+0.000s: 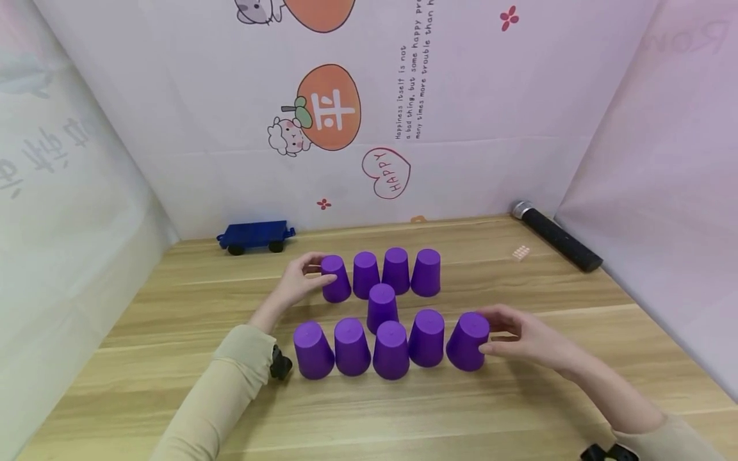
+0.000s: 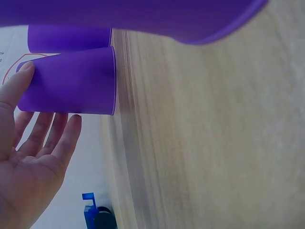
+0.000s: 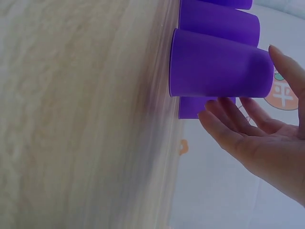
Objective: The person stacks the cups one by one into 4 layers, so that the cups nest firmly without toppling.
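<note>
Several purple cups stand upside down on the wooden table (image 1: 548,397) in a far row, a near row and one middle cup (image 1: 382,308) between them. My left hand (image 1: 298,282) holds the far row's left end cup (image 2: 71,81), thumb across its near side and fingers at its far side. At the near row's right end, my right hand (image 1: 521,339) reaches loosely around the end cup (image 3: 217,67). The right fingers are relaxed beside that cup, and the thumb tip is at its upper edge. Cup sides partly hide the fingertips of both hands.
A blue toy wagon (image 1: 254,235) stands at the back left. A black microphone (image 1: 556,235) lies at the back right, near a small patterned sticker (image 1: 521,253). Printed white cloth (image 1: 461,173) closes off the back and both sides of the table.
</note>
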The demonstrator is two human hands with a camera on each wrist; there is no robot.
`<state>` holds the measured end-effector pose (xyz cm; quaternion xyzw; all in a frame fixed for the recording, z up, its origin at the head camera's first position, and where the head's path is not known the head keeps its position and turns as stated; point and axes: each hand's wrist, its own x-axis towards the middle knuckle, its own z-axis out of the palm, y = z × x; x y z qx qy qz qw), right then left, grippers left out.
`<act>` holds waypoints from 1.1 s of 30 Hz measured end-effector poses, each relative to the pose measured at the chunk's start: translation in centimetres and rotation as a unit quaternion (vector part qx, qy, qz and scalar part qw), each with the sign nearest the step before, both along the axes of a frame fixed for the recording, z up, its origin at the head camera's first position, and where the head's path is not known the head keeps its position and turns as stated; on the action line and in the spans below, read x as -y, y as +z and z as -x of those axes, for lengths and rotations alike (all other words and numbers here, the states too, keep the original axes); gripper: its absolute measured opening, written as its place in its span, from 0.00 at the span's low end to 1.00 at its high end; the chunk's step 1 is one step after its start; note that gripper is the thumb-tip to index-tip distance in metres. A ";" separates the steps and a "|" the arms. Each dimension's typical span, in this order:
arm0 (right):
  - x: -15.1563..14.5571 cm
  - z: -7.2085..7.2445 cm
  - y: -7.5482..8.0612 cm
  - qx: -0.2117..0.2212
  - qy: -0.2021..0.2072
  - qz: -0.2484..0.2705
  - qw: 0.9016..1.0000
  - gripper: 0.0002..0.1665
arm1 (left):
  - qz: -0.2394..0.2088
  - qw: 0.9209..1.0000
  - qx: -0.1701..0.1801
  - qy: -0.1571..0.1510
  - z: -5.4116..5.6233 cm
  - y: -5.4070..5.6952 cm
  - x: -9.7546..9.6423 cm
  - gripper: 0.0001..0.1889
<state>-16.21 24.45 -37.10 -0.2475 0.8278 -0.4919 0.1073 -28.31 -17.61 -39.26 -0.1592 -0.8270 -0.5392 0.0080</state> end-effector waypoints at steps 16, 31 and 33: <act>0.9 0.3 -0.3 -0.027 -0.002 0.010 1.000 0.26 | 0.005 1.000 -0.009 -0.003 0.0 -0.2 0.1 0.27; 0.9 0.3 -0.6 -0.049 0.002 0.005 0.999 0.24 | -0.017 1.000 0.014 -0.019 -1.3 0.5 1.6 0.34; 0.9 0.3 -0.5 -0.050 -0.003 0.001 0.999 0.23 | -0.019 1.000 0.015 -0.016 -1.8 0.8 2.2 0.33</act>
